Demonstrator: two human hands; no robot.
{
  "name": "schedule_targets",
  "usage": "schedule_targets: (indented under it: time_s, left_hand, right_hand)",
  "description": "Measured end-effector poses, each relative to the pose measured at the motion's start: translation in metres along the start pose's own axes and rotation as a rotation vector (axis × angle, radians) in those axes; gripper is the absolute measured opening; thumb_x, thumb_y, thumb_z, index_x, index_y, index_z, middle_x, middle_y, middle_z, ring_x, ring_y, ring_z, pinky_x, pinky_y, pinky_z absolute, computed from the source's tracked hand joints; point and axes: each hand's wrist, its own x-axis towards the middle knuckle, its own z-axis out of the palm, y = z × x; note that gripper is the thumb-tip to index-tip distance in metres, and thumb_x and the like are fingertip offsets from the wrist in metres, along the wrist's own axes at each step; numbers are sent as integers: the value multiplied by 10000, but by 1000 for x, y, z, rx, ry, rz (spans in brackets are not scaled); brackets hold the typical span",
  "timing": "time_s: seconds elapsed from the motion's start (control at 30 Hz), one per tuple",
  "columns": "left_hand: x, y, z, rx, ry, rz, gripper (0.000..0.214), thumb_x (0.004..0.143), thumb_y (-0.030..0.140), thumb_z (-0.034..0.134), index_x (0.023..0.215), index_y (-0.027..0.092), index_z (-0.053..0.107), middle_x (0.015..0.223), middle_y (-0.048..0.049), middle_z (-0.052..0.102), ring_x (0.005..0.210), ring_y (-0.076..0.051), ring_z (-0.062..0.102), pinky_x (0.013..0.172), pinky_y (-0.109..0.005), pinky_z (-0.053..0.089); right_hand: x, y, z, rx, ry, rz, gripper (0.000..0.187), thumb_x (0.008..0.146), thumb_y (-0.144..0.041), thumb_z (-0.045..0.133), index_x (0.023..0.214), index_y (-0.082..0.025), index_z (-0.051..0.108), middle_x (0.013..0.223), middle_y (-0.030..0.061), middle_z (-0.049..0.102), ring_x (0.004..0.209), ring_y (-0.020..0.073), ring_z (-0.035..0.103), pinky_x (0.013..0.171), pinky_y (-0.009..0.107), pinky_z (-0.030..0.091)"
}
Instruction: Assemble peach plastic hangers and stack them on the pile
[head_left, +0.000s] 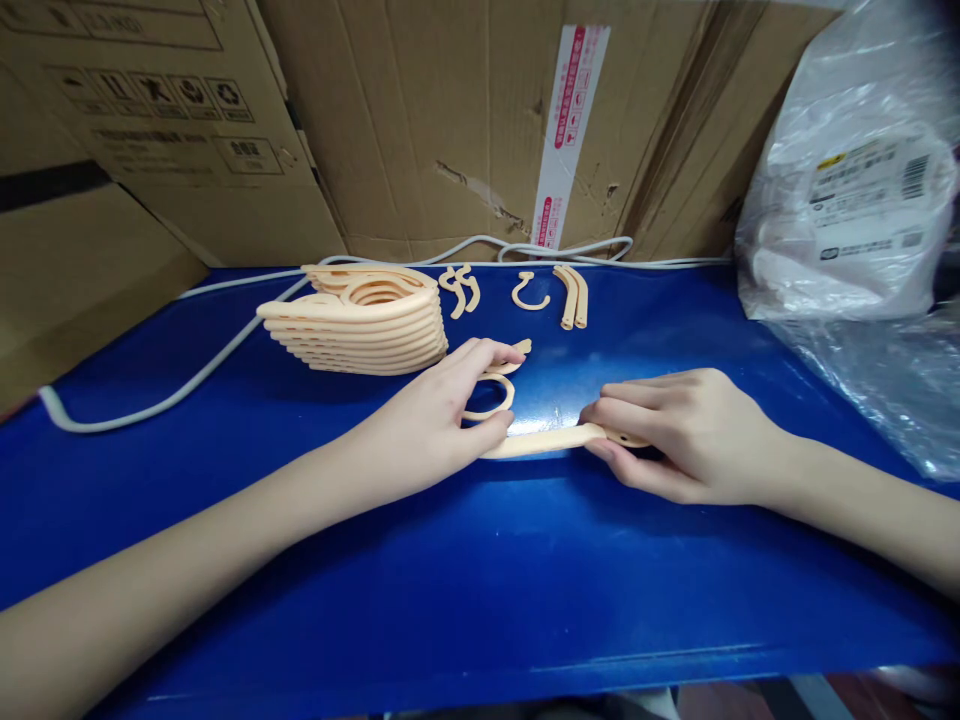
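My left hand is closed over a cream plastic hanger body with a round opening, its thumb at the lower edge and fingers at the upper one. A long bar of the same cream plastic runs from under that thumb to the right. My right hand pinches the bar's right end between thumb and fingers, where a short piece with a hole shows beneath the palm. How the parts join is hidden by my fingers. Left of my hands lies a neat stack of folded cream hangers.
Behind my hands on the blue table lie small curved pieces, a hook and two curved arms. A white cable loops at the back left. Cardboard boxes wall the back; a plastic-wrapped bundle sits right.
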Motion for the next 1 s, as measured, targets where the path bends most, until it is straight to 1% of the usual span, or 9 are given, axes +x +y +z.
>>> schedule_targets:
  time_s: [0.2,0.27,0.37,0.5,0.57,0.63,0.73,0.87,1.0]
  left_hand:
    - [2,-4,-2,40,45,21,384,838,226,591,1211,197,503,1336,-78,574,1260,-224,541,1080,-366,424]
    - [2,-3,-2,51,65,13,359,841,233,599,1188,198,516,1290,-66,604,1213,-220,575,1049,-347,447]
    - [2,-2,-2,54,90,17,326,840,226,609,1157,192,536,1234,-51,634,1161,-209,604,1017,-323,467]
    - [0,0,-2,71,102,26,316,832,206,617,1141,186,555,1211,-44,658,1132,-199,623,999,-313,482]
    - [0,1,-3,85,105,28,314,832,207,618,1140,185,559,1214,-47,662,1126,-202,629,992,-314,489]
    - [0,2,-3,95,104,26,309,841,210,611,1144,190,558,1225,-46,661,1126,-204,632,987,-317,494]
    - [0,2,-4,107,111,15,280,863,225,599,1138,195,559,1212,-40,668,1114,-203,639,971,-315,503]
    - [-1,3,-4,121,120,17,241,896,253,581,1129,198,566,1196,-29,673,1108,-195,639,952,-296,498]
    - [-2,2,-4,144,127,11,235,899,234,585,1133,208,575,1154,5,684,1045,-159,654,895,-253,491]
  right_hand:
    - [-1,-4,-3,95,16,-98,368,945,-488,479,719,-200,517,587,-40,474,492,99,414,523,256,292]
    - [0,-7,-5,161,11,-108,281,927,-411,499,739,-203,510,607,-41,461,524,105,406,540,256,300]
    - [1,-11,-8,189,19,-124,124,867,-278,480,822,-193,558,667,-18,480,578,128,394,561,277,299]
    - [2,-10,-9,72,50,-150,185,862,-267,469,941,-186,615,884,66,586,746,186,475,661,334,353]
    - [2,-8,-8,4,73,-159,201,890,-246,456,994,-187,618,1009,92,605,862,216,505,747,372,380]
    - [1,-7,-7,-46,101,-148,211,917,-233,446,1038,-188,613,1076,102,601,916,225,514,789,387,389]
    - [1,-6,-7,-82,126,-90,224,950,-240,440,1099,-185,598,1103,113,596,923,216,536,787,380,400]
    - [2,-7,-8,-94,116,-26,253,947,-234,487,1176,-183,580,1101,111,612,945,211,568,783,368,407]
    - [3,-8,-7,-81,151,-29,320,929,-340,537,1197,-173,586,1094,108,633,928,215,583,792,376,410]
